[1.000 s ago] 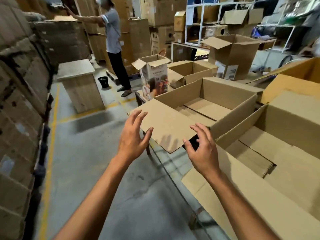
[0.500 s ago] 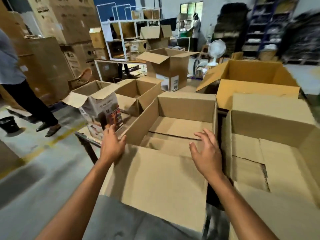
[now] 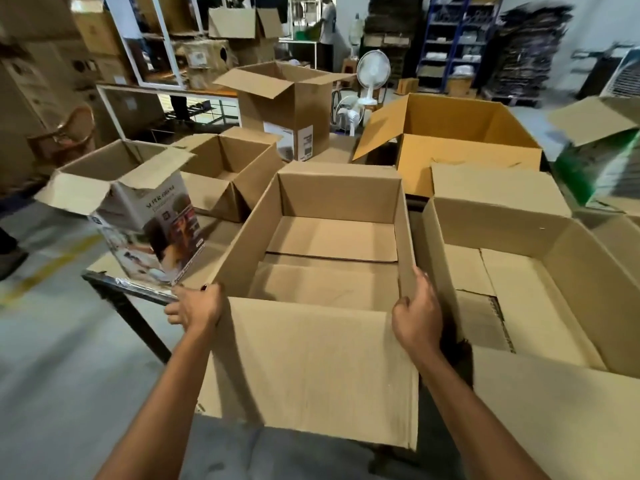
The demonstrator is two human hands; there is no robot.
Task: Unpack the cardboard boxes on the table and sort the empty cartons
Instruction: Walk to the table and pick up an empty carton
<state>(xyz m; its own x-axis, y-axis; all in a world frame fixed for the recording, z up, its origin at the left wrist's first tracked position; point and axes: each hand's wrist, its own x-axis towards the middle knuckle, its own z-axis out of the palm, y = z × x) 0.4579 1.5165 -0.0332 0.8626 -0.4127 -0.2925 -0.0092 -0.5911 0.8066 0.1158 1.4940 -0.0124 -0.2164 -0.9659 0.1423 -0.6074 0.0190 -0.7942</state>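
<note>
1. left hand grasps the middle carton at its near left corner; the fingers are curled round the edge of the left wall.
2. right hand grasps the same carton at the near right corner, with the thumb toward the inner side and the other fingers hidden behind the right wall.
3. the middle carton stands open on the table, at its near edge, between the two hands. inside, only its own bottom flaps show.
4. its front flap hangs outward, toward the person, over the table edge.
5. just left of it stands a printed carton, tilted a little, with its top flaps open.
6. behind the printed carton is a small open carton, and farther back a tall carton with a white label on its side.
7. just beside the middle carton, on the right, lies a wide carton, also open; the narrow gap between them is dark.
8. behind the wide one stands a yellow carton, open too.
9. a green box is at the far right, blurred.
10. a white fan stands behind the cartons.
</note>
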